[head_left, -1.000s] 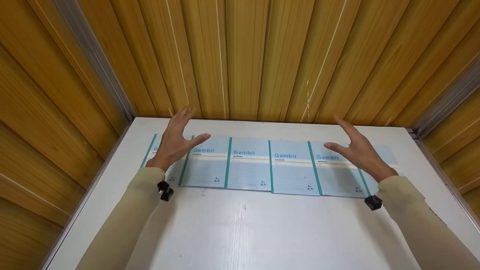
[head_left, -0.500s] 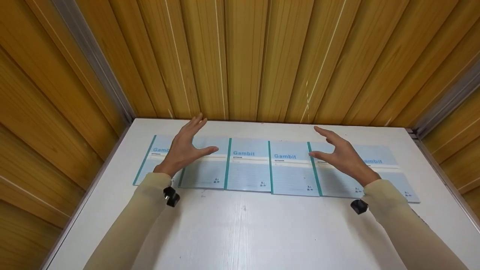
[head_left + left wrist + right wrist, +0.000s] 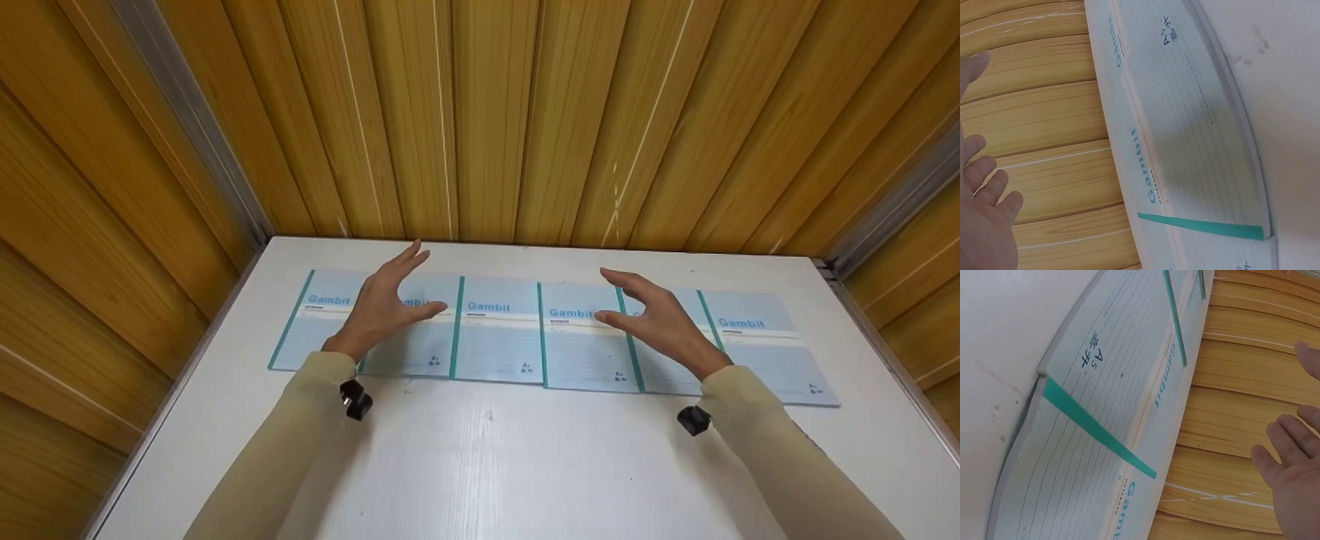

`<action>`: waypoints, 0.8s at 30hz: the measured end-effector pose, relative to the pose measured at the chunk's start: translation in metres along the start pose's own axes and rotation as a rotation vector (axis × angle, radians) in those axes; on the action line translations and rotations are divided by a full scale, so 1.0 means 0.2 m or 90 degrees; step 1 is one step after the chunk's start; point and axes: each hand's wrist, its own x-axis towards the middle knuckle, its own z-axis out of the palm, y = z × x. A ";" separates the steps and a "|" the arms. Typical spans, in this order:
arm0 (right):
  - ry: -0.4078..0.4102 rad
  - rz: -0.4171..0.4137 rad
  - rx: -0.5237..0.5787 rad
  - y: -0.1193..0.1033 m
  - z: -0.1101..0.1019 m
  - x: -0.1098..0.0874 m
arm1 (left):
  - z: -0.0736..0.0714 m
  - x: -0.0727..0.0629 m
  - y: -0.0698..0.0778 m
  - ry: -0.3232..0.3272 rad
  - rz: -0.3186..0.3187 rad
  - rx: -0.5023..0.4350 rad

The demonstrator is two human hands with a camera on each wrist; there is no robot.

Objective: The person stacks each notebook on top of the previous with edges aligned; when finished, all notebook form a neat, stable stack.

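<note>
Several pale blue notebooks (image 3: 495,341) marked "Gambit", each with a green spine strip, lie side by side in a row on the white table. My left hand (image 3: 379,304) hovers over the second notebook from the left, thumb spread from the fingers, holding nothing. Above the notebooks right of the middle is my right hand (image 3: 660,319), its thumb and fingers apart and nothing between them. In the left wrist view the fingers (image 3: 994,188) are loosely bent, away from the notebook covers (image 3: 1196,140). The right wrist view likewise has the fingers (image 3: 1289,444) apart from the notebooks (image 3: 1112,377).
A white table (image 3: 480,465) extends in front of the row. Wood-patterned panels (image 3: 487,120) stand behind it and on both sides, with grey metal posts (image 3: 202,120) at the corners. Each sleeve bears a small black device (image 3: 694,420) at the wrist.
Both hands have moved inward toward each other and slightly nearer the person. The rightmost notebook and the leftmost one now show more. The notebooks have stayed in place.
</note>
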 end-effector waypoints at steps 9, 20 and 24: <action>0.000 -0.034 0.009 -0.01 0.10 0.02 | 0.06 -0.01 -0.01 -0.022 -0.013 -0.019; -0.011 -0.056 0.022 -0.02 0.24 0.04 | 0.13 -0.05 -0.05 -0.020 -0.012 -0.066; -0.018 -0.044 0.043 -0.01 0.29 0.04 | 0.17 -0.07 -0.06 -0.033 -0.008 -0.070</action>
